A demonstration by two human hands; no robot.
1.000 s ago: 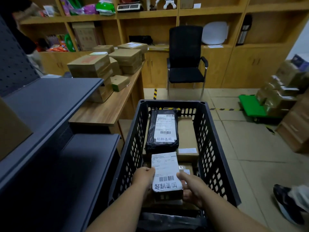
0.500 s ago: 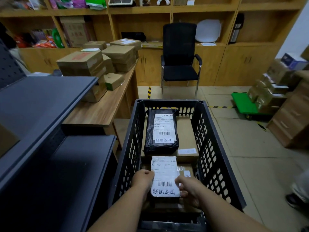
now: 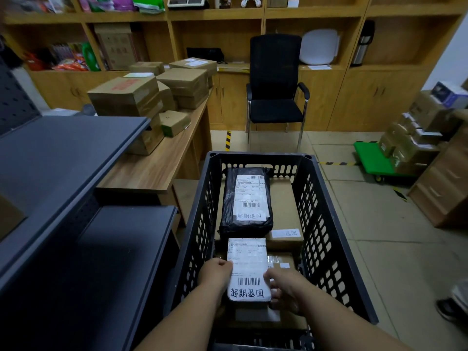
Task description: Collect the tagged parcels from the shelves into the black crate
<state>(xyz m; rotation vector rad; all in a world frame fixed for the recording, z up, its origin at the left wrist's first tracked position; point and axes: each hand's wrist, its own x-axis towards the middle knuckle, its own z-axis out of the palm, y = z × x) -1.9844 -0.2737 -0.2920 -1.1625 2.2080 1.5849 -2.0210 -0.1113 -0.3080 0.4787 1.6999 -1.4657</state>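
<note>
Two hands, left (image 3: 216,274) and right (image 3: 286,287), grip a white-labelled flat parcel (image 3: 248,269) by its edges. It sits low inside the black slotted plastic crate (image 3: 326,224), just behind a black-wrapped labelled parcel (image 3: 247,201).

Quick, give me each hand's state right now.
Left hand: grips the left edge of the white-labelled parcel inside the black crate.
Right hand: grips the same parcel's right edge.

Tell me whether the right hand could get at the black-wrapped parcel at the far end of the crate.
Probably yes: the black-wrapped parcel lies on top, uncovered, in the open black crate, just beyond the labelled parcel the right hand holds; it must let go first.
</note>
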